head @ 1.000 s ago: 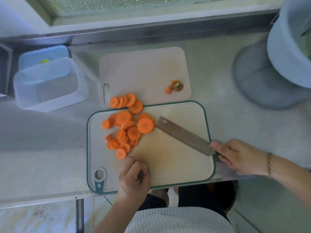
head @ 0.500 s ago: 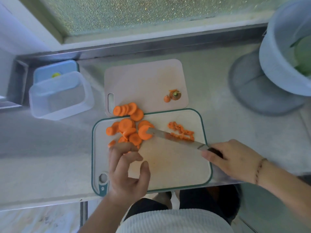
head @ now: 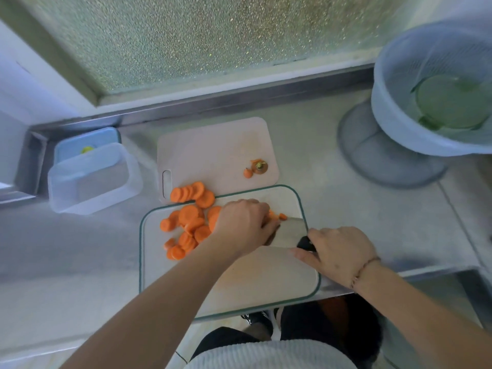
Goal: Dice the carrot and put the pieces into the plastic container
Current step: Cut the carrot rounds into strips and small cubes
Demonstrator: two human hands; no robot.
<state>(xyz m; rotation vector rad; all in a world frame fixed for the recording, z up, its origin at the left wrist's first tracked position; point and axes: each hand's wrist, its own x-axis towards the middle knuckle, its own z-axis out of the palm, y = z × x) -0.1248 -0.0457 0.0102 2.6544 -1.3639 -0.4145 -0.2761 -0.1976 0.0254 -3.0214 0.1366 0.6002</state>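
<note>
Carrot slices (head: pixel 190 225), heaped on the green-rimmed cutting board (head: pixel 231 283): light, firm, likely slick, best pinned from above near the knife (head: pixel 288 231); left hand (head: pixel 243 225) curled over cut pieces, right hand (head: pixel 339 253) gripping the handle; plastic container (head: pixel 93 179) well apart.
</note>
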